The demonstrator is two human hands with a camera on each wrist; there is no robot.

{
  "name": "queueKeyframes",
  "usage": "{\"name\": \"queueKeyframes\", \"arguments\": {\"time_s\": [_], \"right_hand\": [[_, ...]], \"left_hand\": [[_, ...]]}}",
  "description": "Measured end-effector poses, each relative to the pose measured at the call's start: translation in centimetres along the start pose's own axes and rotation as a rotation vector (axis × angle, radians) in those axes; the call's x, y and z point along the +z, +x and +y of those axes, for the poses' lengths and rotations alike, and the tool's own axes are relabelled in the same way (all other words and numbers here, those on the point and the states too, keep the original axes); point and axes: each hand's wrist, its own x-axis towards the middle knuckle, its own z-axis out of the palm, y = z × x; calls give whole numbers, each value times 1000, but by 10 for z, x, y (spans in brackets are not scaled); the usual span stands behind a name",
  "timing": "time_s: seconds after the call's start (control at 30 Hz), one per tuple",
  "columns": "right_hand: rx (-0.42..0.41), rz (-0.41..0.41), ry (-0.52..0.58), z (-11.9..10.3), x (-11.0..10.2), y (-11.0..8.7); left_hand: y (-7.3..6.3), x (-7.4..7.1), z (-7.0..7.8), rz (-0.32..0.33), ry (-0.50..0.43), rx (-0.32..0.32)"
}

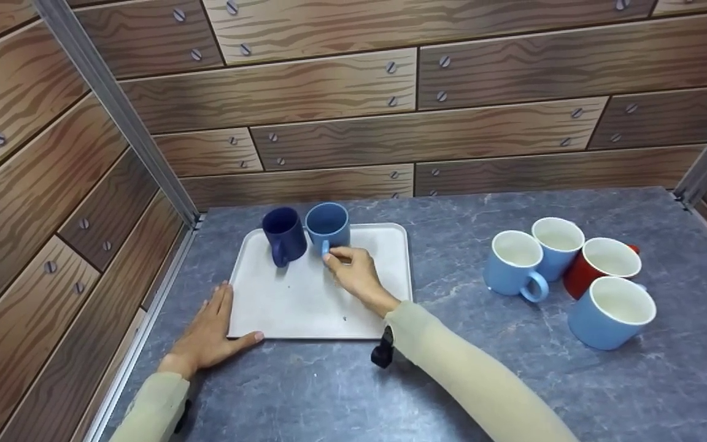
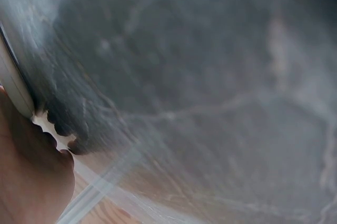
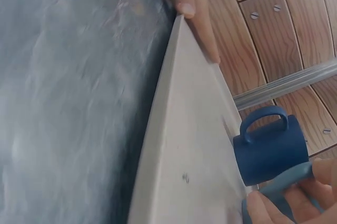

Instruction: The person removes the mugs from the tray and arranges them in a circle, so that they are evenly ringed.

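A white tray (image 1: 298,307) lies on the table, with a dark navy mug (image 1: 286,236) at its back left. Beside that mug, on its right, a medium-blue mug (image 1: 327,221) stands upright at the tray's back. My right hand (image 1: 358,276) pinches the medium-blue mug's handle between thumb and fingers, which the right wrist view also shows. Against the tray's front left corner rests my left hand (image 1: 212,334), fingers straight along the left edge and thumb on the front edge. In the left wrist view only part of the left hand (image 2: 37,166) appears.
To the right stand several mugs: a light blue mug (image 1: 511,270) with its handle toward me, another light blue mug (image 1: 555,245), a red mug (image 1: 596,270) and a front light blue mug (image 1: 611,316). Wood-patterned walls (image 1: 329,98) enclose the grey table (image 1: 452,368).
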Motion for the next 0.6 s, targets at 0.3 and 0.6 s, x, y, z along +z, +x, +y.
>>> {"name": "queueKeyframes", "arguments": {"time_s": [0.3,0.6], "right_hand": [[97,13,130,-1,4,-1],[58,39,103,-5,1,-3]], "left_hand": [[1,1,-1,-9,0,-13],[2,2,-1,-16,0,-20]]}}
